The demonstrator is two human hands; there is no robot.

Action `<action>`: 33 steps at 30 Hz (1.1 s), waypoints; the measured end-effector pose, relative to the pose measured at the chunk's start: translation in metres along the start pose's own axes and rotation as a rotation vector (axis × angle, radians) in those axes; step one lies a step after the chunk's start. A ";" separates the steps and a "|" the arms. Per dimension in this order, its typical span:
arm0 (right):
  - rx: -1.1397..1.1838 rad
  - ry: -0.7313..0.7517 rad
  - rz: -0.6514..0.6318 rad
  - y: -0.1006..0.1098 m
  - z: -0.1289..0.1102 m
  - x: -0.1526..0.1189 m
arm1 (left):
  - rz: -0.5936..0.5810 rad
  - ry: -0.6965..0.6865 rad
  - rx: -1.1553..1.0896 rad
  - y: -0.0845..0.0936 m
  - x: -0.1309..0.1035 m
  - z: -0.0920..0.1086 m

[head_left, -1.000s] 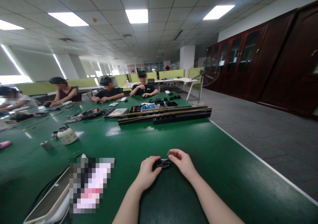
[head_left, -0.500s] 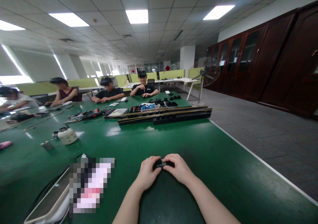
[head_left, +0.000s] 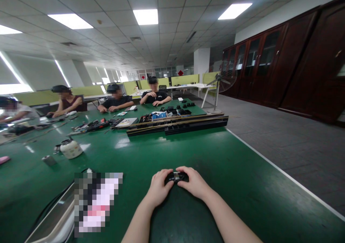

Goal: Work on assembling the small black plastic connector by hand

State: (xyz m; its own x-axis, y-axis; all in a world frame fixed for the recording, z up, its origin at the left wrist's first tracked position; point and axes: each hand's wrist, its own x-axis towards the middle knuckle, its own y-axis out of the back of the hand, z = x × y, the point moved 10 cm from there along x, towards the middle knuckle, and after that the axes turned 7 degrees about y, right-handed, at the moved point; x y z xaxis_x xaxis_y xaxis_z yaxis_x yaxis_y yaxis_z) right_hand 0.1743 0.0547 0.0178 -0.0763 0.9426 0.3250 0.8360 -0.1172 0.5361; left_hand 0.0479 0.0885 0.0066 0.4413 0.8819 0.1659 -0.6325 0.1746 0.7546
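Observation:
Between my two hands is a small black object with a paler, shiny strip across its middle; its exact kind does not show. My left hand pinches the left end, thumb at the near side and fingers at the far side. On the right end, my right hand has the same kind of grip. Fingers cover both ends of the object. Both hands are low over the green table, close to its surface.
Left of my hands lie a pale-framed case and a blurred-out pink item. Farther off stand a white patterned cup and a grey cylinder. Long black rails with thin rods cross the table ahead. Several people sit beyond.
The black object has turned a little between my fingers, and more of its upper face and shiny middle shows. Both hands keep their grip. The camera view has shifted slightly.

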 end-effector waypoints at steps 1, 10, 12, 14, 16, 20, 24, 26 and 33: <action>0.006 -0.012 0.004 0.000 0.002 0.000 | 0.002 -0.001 -0.001 0.000 0.000 0.000; 0.007 -0.034 0.018 0.000 0.009 -0.001 | 0.015 0.037 0.005 -0.001 0.001 -0.006; 0.008 -0.040 0.022 0.000 0.009 0.000 | 0.021 0.036 0.007 0.000 0.001 -0.006; 0.008 -0.041 0.025 0.000 0.008 0.000 | 0.023 0.036 0.012 0.000 0.002 -0.006; 0.006 -0.040 0.025 0.001 0.008 0.000 | 0.023 0.034 0.015 -0.001 0.002 -0.007; -0.006 -0.039 0.024 0.001 0.007 0.000 | 0.027 0.025 0.010 -0.001 0.002 -0.007; -0.014 -0.015 0.022 0.002 0.004 0.000 | 0.032 0.017 0.009 -0.001 0.003 -0.007; -0.020 -0.007 0.018 0.002 0.002 0.000 | 0.036 0.019 0.011 0.000 0.003 -0.007; -0.049 -0.015 0.012 0.001 0.006 0.001 | 0.047 0.031 0.007 0.000 0.005 -0.010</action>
State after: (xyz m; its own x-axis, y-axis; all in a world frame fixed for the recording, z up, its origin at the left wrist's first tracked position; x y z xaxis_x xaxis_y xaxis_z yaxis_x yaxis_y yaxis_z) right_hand 0.1783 0.0570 0.0140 -0.0577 0.9457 0.3198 0.8091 -0.1434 0.5698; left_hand 0.0436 0.0970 0.0014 0.3911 0.9022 0.1820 -0.6477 0.1294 0.7508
